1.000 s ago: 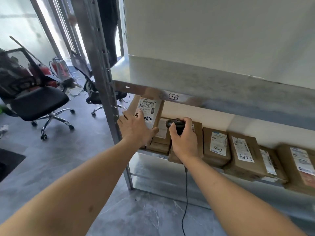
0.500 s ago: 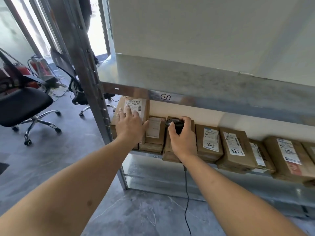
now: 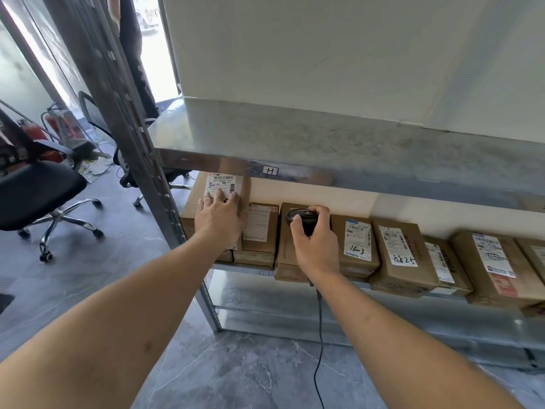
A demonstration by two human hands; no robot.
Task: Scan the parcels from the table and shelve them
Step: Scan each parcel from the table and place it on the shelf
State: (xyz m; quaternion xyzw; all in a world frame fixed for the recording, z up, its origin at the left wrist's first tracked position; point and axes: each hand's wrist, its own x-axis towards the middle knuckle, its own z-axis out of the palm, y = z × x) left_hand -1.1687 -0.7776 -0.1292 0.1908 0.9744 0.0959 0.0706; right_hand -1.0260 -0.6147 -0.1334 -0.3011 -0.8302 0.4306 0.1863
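Note:
A brown cardboard parcel (image 3: 193, 202) with a white barcode label stands at the far left end of the lower metal shelf (image 3: 244, 268), against the upright post. My left hand (image 3: 219, 219) lies flat on its front face with straight fingers pressing it. My right hand (image 3: 314, 240) grips a black corded barcode scanner (image 3: 302, 216) in front of the neighbouring parcels. A row of several labelled brown parcels (image 3: 401, 255) fills the shelf to the right.
The upper shelf board (image 3: 354, 149) marked H overhangs the parcels. A steel upright (image 3: 129, 137) stands at left. Black office chairs (image 3: 38, 196) and red fire extinguishers (image 3: 56, 125) are on the grey floor at left. The scanner cable (image 3: 320, 349) hangs down.
My left hand has pushed the parcel from a tilted position further in and upright at the shelf's left end. My right hand keeps the scanner in place.

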